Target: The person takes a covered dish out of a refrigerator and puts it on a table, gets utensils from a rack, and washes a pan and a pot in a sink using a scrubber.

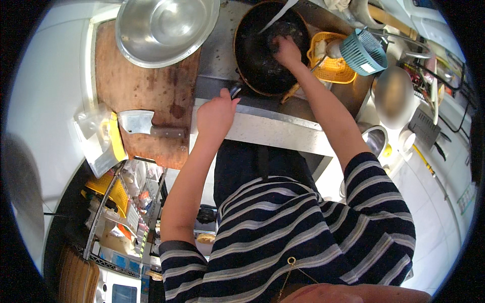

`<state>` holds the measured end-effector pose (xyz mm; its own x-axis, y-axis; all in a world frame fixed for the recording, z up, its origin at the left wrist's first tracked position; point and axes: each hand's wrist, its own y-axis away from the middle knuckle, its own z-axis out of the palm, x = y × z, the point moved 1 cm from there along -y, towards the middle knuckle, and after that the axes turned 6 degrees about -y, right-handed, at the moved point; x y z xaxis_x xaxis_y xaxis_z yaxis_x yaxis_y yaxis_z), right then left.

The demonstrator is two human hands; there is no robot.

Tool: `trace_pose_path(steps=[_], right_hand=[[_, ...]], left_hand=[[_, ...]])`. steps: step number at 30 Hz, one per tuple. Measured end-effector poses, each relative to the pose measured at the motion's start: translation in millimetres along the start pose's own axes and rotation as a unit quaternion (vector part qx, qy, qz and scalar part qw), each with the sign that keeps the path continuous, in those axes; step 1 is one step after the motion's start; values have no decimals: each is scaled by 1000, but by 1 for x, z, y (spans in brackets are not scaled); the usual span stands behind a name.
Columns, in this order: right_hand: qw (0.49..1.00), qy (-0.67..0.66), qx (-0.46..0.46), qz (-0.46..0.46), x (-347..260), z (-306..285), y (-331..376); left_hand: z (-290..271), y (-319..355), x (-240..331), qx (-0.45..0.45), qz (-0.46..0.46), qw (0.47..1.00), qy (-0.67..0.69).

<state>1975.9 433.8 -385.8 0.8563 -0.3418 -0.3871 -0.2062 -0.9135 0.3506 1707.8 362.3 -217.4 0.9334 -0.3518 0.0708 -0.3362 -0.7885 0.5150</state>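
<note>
My left fingers (225, 94) are closed round the black handle (235, 91) of the wok (252, 58), which sits between steel bowl (132, 46) and yellow basket (334, 77). Right fingers (283, 41) curl inside it (cannot tell how tightly, or on what). Risk: the handle, if wet, could twist and tip the wok.

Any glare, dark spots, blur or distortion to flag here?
Head view: bright glare on the steel bowl; detail lost in the dark pan around the right hand; an oval blur below the blue-green basket; bent edges, black corners.
</note>
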Motion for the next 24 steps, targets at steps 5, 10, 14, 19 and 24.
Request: trace_pose_path(steps=[5,10,14,19,24], right_hand=[[991,-99,74,-45,31,-6,11],[921,-377,89,37,47,-7,-4],[552,-817,-126,108,12,-30,13],[831,-535,149,33,45,-25,-14],[984,-117,124,-49,6,-3,-6]], left_hand=[[-3,-1,3,-12,-2,1000,0],[-6,-8,7,-7,13,1000,1],[5,4,-2,-5,-10,1000,-2],[-6,-7,8,4,23,1000,-7],[0,1,1,3,1,1000,-11]])
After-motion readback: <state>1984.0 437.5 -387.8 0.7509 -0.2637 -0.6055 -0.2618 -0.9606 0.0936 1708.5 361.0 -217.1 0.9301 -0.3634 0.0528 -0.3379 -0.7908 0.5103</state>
